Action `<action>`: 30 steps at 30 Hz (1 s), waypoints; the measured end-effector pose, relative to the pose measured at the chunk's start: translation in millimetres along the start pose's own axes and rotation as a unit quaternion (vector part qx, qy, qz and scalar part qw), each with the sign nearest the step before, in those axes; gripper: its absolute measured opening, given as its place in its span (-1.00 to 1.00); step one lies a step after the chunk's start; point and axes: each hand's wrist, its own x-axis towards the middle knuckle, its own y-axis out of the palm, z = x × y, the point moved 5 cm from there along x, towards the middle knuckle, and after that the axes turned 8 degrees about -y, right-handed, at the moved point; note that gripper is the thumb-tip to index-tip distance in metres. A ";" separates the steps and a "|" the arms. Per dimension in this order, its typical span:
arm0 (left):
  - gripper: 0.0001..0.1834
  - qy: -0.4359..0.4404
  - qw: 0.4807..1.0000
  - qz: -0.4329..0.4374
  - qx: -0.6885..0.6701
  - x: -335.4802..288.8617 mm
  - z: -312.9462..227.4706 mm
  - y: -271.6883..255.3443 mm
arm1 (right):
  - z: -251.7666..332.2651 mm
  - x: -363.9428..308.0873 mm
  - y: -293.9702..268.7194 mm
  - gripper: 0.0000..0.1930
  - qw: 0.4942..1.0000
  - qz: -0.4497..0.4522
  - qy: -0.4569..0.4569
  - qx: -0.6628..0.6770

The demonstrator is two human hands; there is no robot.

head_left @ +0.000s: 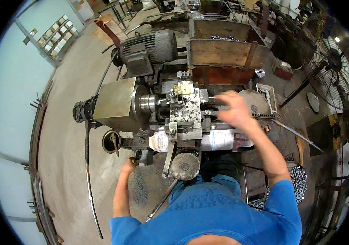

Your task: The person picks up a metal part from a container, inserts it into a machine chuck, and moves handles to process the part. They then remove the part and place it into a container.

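A grey metal tool slide point(190, 112), speckled with dark specks, is sitting near the frame's centre, its longer side running top to bottom. Lower and further left, a small dark control point(137, 155), possibly a lever, is showing only partly.

A single fisheye head view looks down and forward from above the blue shirt point(209, 204), close over the metal machine point(186, 109).

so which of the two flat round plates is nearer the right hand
The far plate, beside the right hand; the near plate sits by the shirt.
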 end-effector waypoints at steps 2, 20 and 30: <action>-0.55 -0.035 0.987 0.087 -0.134 -11.4 -23.4 -57.0 | 31.9 40.3 48.5 -0.58 0.994 0.021 -0.104 -0.004; -0.64 -0.168 0.938 -0.276 -0.122 -147.2 39.2 -163.0 | 79.2 108.8 168.0 -0.79 0.907 0.307 -0.176 -0.229; -0.72 -0.027 0.895 0.013 -0.445 -82.8 19.6 -170.0 | -45.7 136.6 -50.7 -0.51 0.927 -0.048 -0.004 -0.372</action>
